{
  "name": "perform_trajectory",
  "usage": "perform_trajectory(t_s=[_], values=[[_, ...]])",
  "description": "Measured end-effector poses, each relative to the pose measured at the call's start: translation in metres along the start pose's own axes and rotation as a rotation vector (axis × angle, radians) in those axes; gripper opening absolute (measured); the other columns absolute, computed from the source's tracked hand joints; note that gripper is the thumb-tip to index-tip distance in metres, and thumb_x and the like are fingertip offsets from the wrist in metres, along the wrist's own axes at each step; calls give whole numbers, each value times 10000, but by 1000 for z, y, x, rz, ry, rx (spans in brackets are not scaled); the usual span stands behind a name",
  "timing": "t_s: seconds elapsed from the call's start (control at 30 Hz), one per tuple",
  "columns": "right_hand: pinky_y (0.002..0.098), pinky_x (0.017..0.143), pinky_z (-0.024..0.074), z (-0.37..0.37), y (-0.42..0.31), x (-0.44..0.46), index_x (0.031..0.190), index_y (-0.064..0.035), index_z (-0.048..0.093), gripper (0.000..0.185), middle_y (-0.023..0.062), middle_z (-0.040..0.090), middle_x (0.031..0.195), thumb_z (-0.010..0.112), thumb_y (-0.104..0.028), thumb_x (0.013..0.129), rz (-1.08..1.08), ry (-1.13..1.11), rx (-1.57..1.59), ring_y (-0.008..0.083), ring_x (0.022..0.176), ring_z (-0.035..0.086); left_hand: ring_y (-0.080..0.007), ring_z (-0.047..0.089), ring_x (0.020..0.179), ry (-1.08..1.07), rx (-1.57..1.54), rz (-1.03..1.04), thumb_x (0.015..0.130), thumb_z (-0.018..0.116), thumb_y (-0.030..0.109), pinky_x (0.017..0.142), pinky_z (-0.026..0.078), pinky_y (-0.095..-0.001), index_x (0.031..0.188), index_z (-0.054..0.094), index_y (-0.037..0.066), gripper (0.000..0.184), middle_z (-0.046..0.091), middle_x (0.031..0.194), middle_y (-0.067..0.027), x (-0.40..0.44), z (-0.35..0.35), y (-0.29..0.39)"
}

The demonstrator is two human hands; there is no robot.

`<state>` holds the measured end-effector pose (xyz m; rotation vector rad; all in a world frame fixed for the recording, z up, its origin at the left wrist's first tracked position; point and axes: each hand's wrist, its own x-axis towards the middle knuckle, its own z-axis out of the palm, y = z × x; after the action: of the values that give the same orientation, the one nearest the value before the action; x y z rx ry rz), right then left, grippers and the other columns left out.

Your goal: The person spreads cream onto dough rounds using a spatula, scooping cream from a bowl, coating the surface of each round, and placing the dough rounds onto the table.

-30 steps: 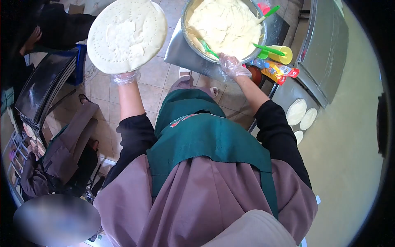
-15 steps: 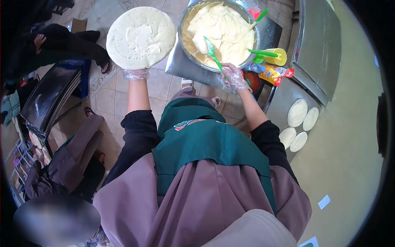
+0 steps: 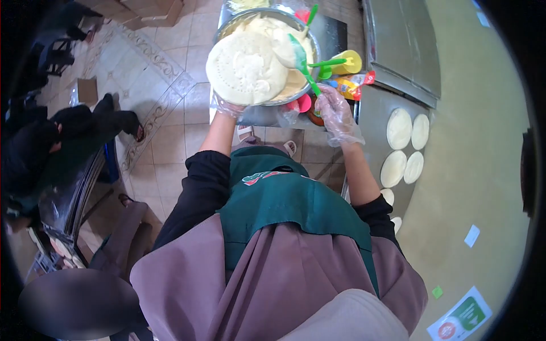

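My left hand (image 3: 227, 107), in a clear plastic glove, holds up a round, flat dough base (image 3: 246, 69) from beneath; its fingers are mostly hidden. Small dimples cover the pale top of the base. It hangs over the near left part of a large metal bowl (image 3: 218, 35) filled with a thick cream-coloured mixture (image 3: 281, 29). My right hand (image 3: 336, 115), also gloved, is closed on the handle of a green spatula (image 3: 307, 75). The spatula's blade carries a dollop of the mixture and meets the right edge of the base; whether it touches is unclear.
Right of the bowl are a yellow cup (image 3: 348, 62) with a green-handled tool and an orange packet (image 3: 350, 85). Several round bases (image 3: 400, 129) lie on the metal counter at right. A seated person in dark clothing (image 3: 85, 125) is at left, near a dark-topped table (image 3: 62, 207).
My left hand has brought the dough base rightward over the bowl. My right hand has lifted the spatula with mixture out of the bowl to the base's edge. The view has shifted.
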<state>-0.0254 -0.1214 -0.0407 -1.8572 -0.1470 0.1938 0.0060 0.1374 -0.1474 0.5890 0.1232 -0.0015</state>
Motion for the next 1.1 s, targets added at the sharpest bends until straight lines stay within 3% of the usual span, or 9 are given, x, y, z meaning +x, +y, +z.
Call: perform_trajectory(t_s=[0.07,0.13,0.17,0.37,0.6,0.73,0.87,0.93,1.1], values=[[313,606,476,0,-20,-10,1188,-40,536,280,59,563,749,535,-84,912,-12,57,-240,156,668,575,-301,461,1234,-116,347,135,943,309,487,1020,395,-492,1365,397,102,578,449,1378,-114,-4,24,-10],[377,608,491,2,-23,-18,1170,-59,556,296,118,579,761,551,-57,874,-298,222,-877,262,664,605,-298,427,1256,-94,-309,-176,929,385,467,1040,376,-471,1389,349,109,584,436,1379,-118,0,41,-20],[414,585,495,4,-32,-29,1183,-81,551,341,152,568,772,558,-42,844,-155,224,-999,332,667,595,-298,427,1256,-108,-309,-183,929,385,467,1040,376,-471,1389,349,109,584,436,1379,-118,2,50,-25],[412,515,485,-3,-52,-82,1200,-99,539,384,121,550,761,566,-46,821,-184,176,-981,313,614,593,-313,451,1234,-90,-634,-284,926,398,457,1015,398,-496,1374,376,107,569,443,1370,-131,13,106,-50],[419,578,489,-69,-69,-112,1161,-100,570,303,167,603,800,536,-57,863,-380,355,-553,360,673,607,-322,468,1215,-158,-538,-376,927,388,461,1001,408,-506,1359,399,106,560,458,1354,-137,-12,172,-75],[382,786,510,-115,-65,-132,1134,-32,578,256,212,639,1018,512,-59,889,-29,522,-722,353,927,637,-328,480,1202,-187,-464,-441,928,382,463,992,414,-513,1350,414,105,555,468,1343,-141,-37,206,-89],[388,743,519,-123,-42,-166,1124,-27,585,258,205,643,1008,530,-34,871,-116,506,-745,342,887,649,-339,494,1185,-162,-447,-511,931,352,480,981,424,-517,1334,435,101,559,481,1329,-146,-58,239,-119],[437,564,491,-120,-35,-184,1107,-92,601,273,181,623,844,541,-38,846,-229,492,-684,371,687,609,-347,501,1174,-349,-735,-623,935,331,485,977,423,-525,1331,438,94,567,492,1317,-147,-65,250,-131],[431,582,491,-136,-46,-221,1110,-93,598,302,177,626,845,569,0,824,-314,397,-588,367,693,613,-363,502,1166,-122,-339,-537,939,309,486,980,411,-547,1332,434,85,575,489,1317,-154,-85,272,-161]])
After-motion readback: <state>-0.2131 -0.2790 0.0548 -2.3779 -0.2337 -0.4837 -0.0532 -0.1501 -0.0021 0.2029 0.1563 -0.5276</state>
